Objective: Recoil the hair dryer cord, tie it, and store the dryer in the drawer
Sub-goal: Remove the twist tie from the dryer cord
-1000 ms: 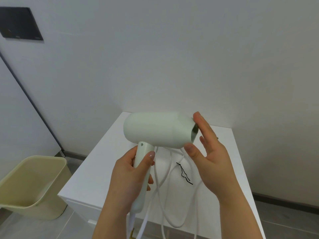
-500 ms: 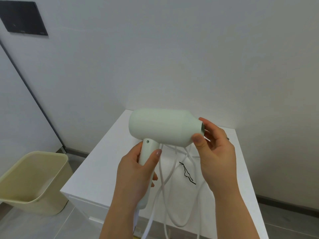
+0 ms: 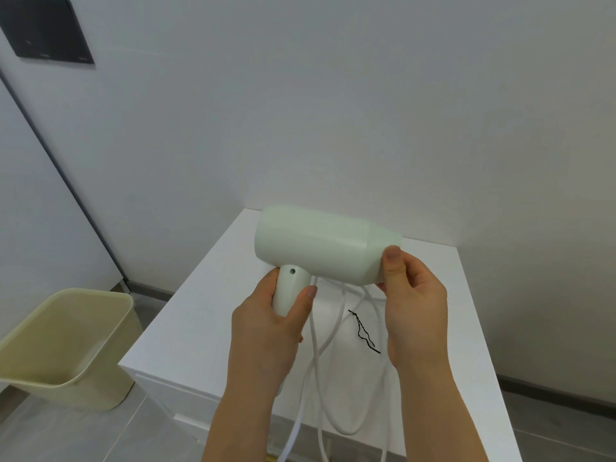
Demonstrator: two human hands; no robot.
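A pale green hair dryer (image 3: pixel 320 243) is held up over the white cabinet top (image 3: pixel 200 328), its barrel lying sideways with the nozzle to the right. My left hand (image 3: pixel 270 331) is wrapped around the handle. My right hand (image 3: pixel 411 295) grips the nozzle end, thumb on the front. The white cord (image 3: pixel 336 331) hangs from the handle and lies in loose loops on the top, trailing past the front edge. A thin black tie (image 3: pixel 363 331) lies on the top between my hands.
A beige plastic bin (image 3: pixel 63 348) stands on the grey floor left of the cabinet. White walls close in behind and to the right. A dark panel (image 3: pixel 46 28) is mounted high on the left wall. A drawer front (image 3: pixel 173 395) shows below the cabinet top.
My right hand went from open beside the nozzle to gripping it. The dryer rose slightly and shifted right, and my view moved a little closer.
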